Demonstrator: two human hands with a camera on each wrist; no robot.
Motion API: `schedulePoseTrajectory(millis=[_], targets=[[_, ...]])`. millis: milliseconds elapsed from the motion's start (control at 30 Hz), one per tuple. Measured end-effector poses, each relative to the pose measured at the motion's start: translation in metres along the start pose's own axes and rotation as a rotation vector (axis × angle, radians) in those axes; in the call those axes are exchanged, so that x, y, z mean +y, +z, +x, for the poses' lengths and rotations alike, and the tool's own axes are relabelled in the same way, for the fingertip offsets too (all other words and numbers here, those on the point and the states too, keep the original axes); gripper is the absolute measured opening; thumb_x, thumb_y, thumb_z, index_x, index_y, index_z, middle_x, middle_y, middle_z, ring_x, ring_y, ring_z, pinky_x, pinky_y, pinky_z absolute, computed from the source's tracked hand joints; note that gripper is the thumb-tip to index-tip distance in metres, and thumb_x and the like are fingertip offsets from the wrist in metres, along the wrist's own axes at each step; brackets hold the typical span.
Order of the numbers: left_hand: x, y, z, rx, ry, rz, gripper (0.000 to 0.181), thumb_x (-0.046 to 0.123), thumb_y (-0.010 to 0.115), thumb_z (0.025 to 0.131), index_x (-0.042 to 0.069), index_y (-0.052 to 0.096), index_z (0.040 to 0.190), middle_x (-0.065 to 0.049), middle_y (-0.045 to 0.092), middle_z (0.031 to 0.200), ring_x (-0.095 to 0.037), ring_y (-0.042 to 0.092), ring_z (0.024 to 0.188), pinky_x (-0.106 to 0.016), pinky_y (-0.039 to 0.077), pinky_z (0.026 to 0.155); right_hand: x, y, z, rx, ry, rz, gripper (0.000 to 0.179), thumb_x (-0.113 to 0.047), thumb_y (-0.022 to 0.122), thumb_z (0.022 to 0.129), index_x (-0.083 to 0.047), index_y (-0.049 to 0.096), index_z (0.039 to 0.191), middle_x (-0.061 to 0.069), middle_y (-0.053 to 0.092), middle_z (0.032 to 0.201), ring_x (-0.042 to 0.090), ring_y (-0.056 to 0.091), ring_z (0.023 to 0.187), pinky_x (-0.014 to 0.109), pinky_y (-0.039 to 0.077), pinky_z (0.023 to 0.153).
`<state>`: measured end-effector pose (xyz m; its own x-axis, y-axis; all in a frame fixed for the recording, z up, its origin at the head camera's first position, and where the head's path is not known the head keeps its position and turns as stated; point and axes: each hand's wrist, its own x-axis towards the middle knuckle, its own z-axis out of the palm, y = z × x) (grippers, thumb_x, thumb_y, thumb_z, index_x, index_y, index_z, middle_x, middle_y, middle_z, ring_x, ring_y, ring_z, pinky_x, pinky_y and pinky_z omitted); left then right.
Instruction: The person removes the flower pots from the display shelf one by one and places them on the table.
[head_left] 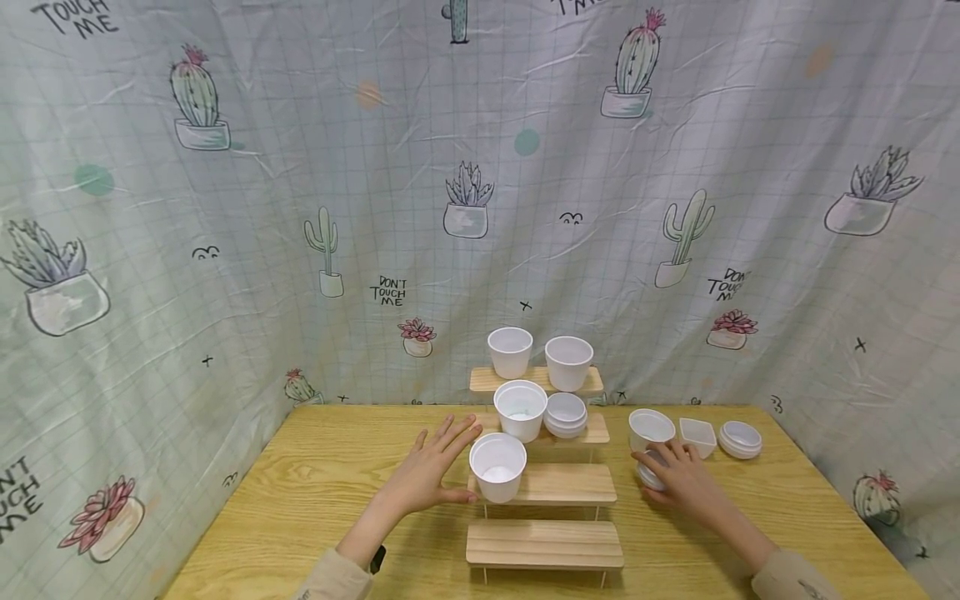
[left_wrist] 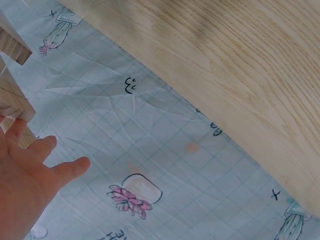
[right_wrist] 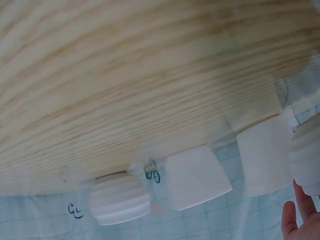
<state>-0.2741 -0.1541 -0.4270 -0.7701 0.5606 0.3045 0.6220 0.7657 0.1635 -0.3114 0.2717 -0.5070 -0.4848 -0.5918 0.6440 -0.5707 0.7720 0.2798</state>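
A wooden stepped stand (head_left: pixel 543 537) carries white plastic flower pots, one of them a tapered pot (head_left: pixel 498 458) on a lower step. Beside that pot, my left hand (head_left: pixel 427 475) spreads its fingers at the stand's left end; in the left wrist view fingertips meet the end of a wooden step (left_wrist: pixel 19 102). To the right of the stand, my right hand (head_left: pixel 684 482) has thumb and fingers round a small ribbed round pot (head_left: pixel 647 475), partly hidden by the fingers. The right wrist view shows this ribbed pot (right_wrist: pixel 308 155) at its edge, with fingertips against it.
Behind my right hand stand a tapered pot (head_left: pixel 651 427), a square pot (head_left: pixel 698 435) and another ribbed pot (head_left: pixel 740 439). Higher steps hold two tapered pots at the top, then a tapered pot (head_left: pixel 521 408) and a ribbed pot (head_left: pixel 566 413). A cactus-print curtain (head_left: pixel 375 167) hangs behind the table (head_left: pixel 322 467).
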Motion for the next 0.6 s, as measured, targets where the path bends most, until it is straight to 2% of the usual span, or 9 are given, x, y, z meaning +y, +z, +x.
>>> schedulePoseTrajectory(millis=[367,600], targets=[[0.0,0.0,0.0,-0.003,-0.005,-0.007,0.096,0.054,0.068,0.065,0.023,0.021,0.143,0.0,0.021,0.149,-0.033,0.017,0.137,-0.065,0.021,0.1,0.005,0.012,-0.005,-0.021,-0.028,0.048,0.057,-0.032,0.081,0.053,-0.015,0.064,0.105,0.008,0.053,0.097,0.025,0.045,0.085,0.037,0.032,0.064],[0.0,0.0,0.001,-0.001,-0.006,-0.007,0.096,0.054,0.068,0.065,0.024,0.021,0.143,0.0,0.021,0.149,-0.032,0.017,0.137,-0.065,0.021,0.1,0.007,0.015,-0.008,-0.047,-0.008,0.059,0.056,-0.035,0.079,0.057,-0.015,0.063,0.107,0.008,0.053,0.098,0.025,0.045,0.087,0.04,0.034,0.066]])
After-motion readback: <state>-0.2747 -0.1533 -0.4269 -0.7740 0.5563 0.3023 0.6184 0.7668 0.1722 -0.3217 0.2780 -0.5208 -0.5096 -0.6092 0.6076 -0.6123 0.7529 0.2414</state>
